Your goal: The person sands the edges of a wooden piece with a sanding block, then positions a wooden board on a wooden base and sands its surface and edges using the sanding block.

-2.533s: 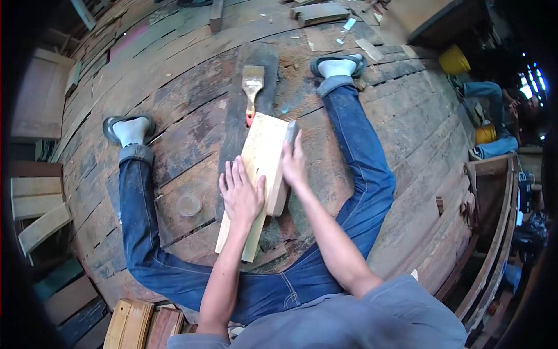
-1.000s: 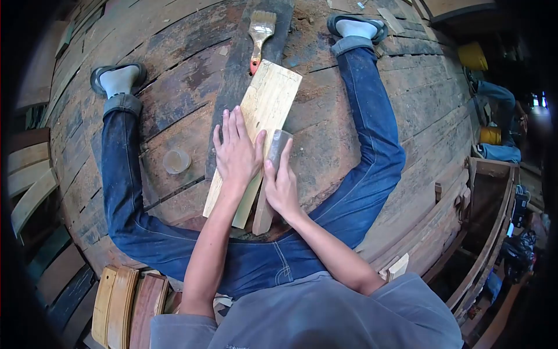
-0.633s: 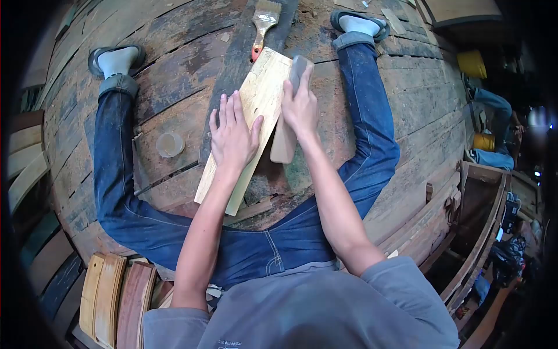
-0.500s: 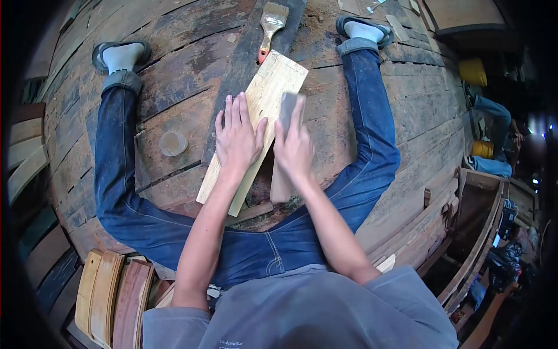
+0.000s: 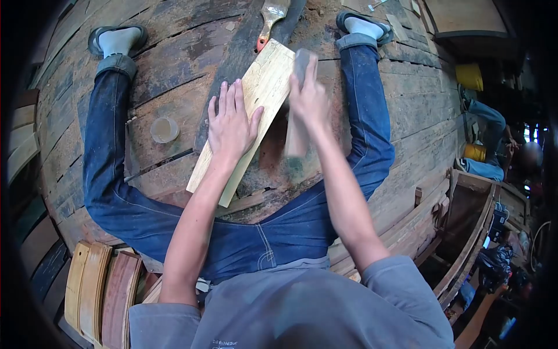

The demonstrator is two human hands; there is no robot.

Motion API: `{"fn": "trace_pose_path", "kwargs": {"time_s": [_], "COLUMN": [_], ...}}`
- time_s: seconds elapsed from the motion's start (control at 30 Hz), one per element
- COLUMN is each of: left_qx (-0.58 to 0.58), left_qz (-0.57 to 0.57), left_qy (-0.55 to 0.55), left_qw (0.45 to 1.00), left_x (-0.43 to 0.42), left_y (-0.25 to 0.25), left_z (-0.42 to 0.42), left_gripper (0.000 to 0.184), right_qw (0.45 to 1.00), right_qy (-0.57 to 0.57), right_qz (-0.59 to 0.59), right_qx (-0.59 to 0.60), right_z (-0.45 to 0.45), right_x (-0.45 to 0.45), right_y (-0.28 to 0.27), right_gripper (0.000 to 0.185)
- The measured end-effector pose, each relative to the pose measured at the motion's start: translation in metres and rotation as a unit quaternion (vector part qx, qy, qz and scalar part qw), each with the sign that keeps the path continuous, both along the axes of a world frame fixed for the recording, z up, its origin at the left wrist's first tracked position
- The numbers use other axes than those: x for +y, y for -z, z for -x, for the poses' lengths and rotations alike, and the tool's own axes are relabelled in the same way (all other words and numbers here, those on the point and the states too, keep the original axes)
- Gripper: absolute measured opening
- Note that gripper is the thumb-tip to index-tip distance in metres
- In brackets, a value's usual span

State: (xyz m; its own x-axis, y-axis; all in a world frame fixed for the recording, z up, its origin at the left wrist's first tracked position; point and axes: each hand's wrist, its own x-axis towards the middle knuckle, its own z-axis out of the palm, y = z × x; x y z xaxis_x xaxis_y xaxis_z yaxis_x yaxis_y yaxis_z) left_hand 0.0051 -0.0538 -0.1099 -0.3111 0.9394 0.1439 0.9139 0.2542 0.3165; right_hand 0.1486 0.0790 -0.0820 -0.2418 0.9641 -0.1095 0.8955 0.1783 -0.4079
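A pale wooden board [image 5: 268, 72] lies slanted between my legs, its far end resting on a dark plank [image 5: 237, 58]. My left hand [image 5: 231, 125] presses flat on the board's face, fingers stretched out and thumb apart near the right edge. In my right hand [image 5: 310, 102] is a long sanding block [image 5: 296, 139], grey at its far end and blurred by motion. The block runs along the board's right edge; whether it touches there I cannot tell. Past the board's far end lies a paintbrush [image 5: 271, 17] with a red-tipped handle.
A small round clear container [image 5: 165, 130] stands on the dusty plank floor [image 5: 168, 87] at left. Curved wooden pieces [image 5: 93, 291] are stacked at lower left. On the right are a wooden crate [image 5: 474, 227], a yellow bucket [image 5: 469, 77] and another person's legs [image 5: 488, 113].
My right hand and the sanding block have moved forward and slightly right along the board's edge. My left hand stays flat on the board. The whole view has shifted slightly.
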Motion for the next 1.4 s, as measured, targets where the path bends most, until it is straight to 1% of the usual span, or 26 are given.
{"fn": "trace_pose_path", "kwargs": {"time_s": [0.07,0.13,0.17,0.27,0.3,0.33,0.43,0.5,0.57,0.63,0.67,0.7,0.73,0.8,0.9,0.93,0.97,1.03,1.13,1.17,1.23,1.27,1.3,1.33,1.4], "left_qx": [-0.004,-0.005,-0.004,-0.003,-0.001,0.004,0.022,0.008,0.002,0.004,0.003,0.002,0.001,0.005,0.005,0.006,0.009,0.015,0.008,0.006,0.001,0.0,0.0,-0.002,0.007], "left_qz": [-0.003,-0.003,-0.001,-0.001,-0.002,-0.002,-0.005,-0.003,-0.003,-0.001,-0.003,-0.003,-0.003,-0.006,-0.01,-0.012,-0.012,-0.014,-0.016,-0.014,-0.007,-0.007,-0.008,-0.008,-0.011], "left_qy": [-0.002,-0.004,-0.003,0.0,0.001,0.0,-0.001,-0.006,-0.011,-0.01,-0.01,-0.009,-0.009,-0.008,-0.005,-0.006,-0.009,-0.009,-0.01,-0.011,-0.01,-0.009,-0.008,-0.007,-0.008], "left_qw": [1.0,1.0,1.0,1.0,1.0,1.0,1.0,1.0,1.0,1.0,1.0,1.0,1.0,1.0,1.0,1.0,1.0,1.0,1.0,1.0,1.0,1.0,1.0,1.0,1.0], "left_x": [0.0,0.001,0.001,-0.001,-0.001,-0.001,-0.001,-0.002,0.0,0.001,0.001,0.0,0.001,0.002,-0.001,-0.001,0.0,-0.001,0.0,0.001,0.0,0.0,0.0,0.001,0.001], "left_y": [-0.001,0.0,0.001,-0.001,-0.002,-0.002,-0.004,-0.004,-0.003,-0.001,-0.001,0.0,0.001,0.001,0.001,0.001,0.001,-0.001,-0.001,-0.001,-0.001,-0.001,-0.001,0.0,-0.001], "left_z": [-0.001,-0.001,-0.001,0.0,0.0,0.0,-0.003,-0.001,-0.001,-0.001,-0.001,-0.001,-0.001,-0.001,-0.002,-0.001,-0.001,-0.003,-0.001,-0.001,-0.002,-0.002,-0.002,-0.002,-0.002], "left_gripper": [0.079,0.079,0.079,0.079,0.079,0.079,0.079,0.079,0.078,0.078,0.078,0.078,0.078,0.078,0.078,0.077,0.077,0.077,0.077,0.078,0.078,0.078,0.078,0.079,0.078], "right_qw": [0.996,0.998,0.995,0.999,0.996,0.999,1.0,1.0,0.999,0.998,0.996,0.987,0.996,0.997,0.996,0.992,0.999,1.0,0.999,0.999,0.999,0.995,0.99,0.987,0.996], "right_qy": [-0.045,-0.063,-0.044,-0.051,-0.059,-0.036,0.0,0.0,-0.019,-0.021,-0.047,-0.077,-0.063,-0.062,-0.054,-0.051,-0.007,0.009,0.001,0.003,0.007,-0.029,-0.055,-0.065,-0.035], "right_qz": [-0.065,0.019,0.083,-0.005,-0.07,-0.031,-0.018,-0.025,-0.048,-0.021,-0.046,-0.106,-0.019,0.037,-0.034,-0.067,0.021,-0.017,-0.026,-0.016,0.006,-0.031,-0.067,-0.093,0.028], "right_qx": [0.032,-0.016,-0.033,-0.008,0.017,0.012,0.004,0.008,0.018,0.05,0.062,0.093,0.058,0.029,0.06,0.089,0.042,0.024,0.021,0.03,0.047,0.095,0.116,0.11,0.08], "right_z": [-0.005,-0.004,-0.001,0.0,0.001,0.007,0.013,0.015,0.009,0.006,0.003,-0.002,-0.001,-0.005,-0.002,0.001,0.009,0.014,0.014,0.011,0.008,0.0,-0.004,-0.005,-0.006], "right_x": [-0.045,-0.089,-0.091,-0.066,-0.047,-0.026,0.038,0.044,0.033,-0.007,-0.031,-0.055,-0.079,-0.086,-0.054,-0.033,-0.011,0.031,0.05,0.045,0.005,-0.017,-0.043,-0.068,-0.094], "right_y": [0.016,-0.009,-0.018,-0.002,0.013,0.008,0.017,0.018,0.017,0.007,0.008,0.022,0.001,-0.005,0.013,0.02,0.003,0.01,0.013,0.014,0.0,0.012,0.018,0.019,0.002], "right_gripper": [0.083,0.083,0.083,0.082,0.083,0.083,0.08,0.08,0.08,0.08,0.08,0.08,0.081,0.082,0.083,0.083,0.083,0.083,0.083,0.083,0.083,0.082,0.083,0.083,0.084]}}
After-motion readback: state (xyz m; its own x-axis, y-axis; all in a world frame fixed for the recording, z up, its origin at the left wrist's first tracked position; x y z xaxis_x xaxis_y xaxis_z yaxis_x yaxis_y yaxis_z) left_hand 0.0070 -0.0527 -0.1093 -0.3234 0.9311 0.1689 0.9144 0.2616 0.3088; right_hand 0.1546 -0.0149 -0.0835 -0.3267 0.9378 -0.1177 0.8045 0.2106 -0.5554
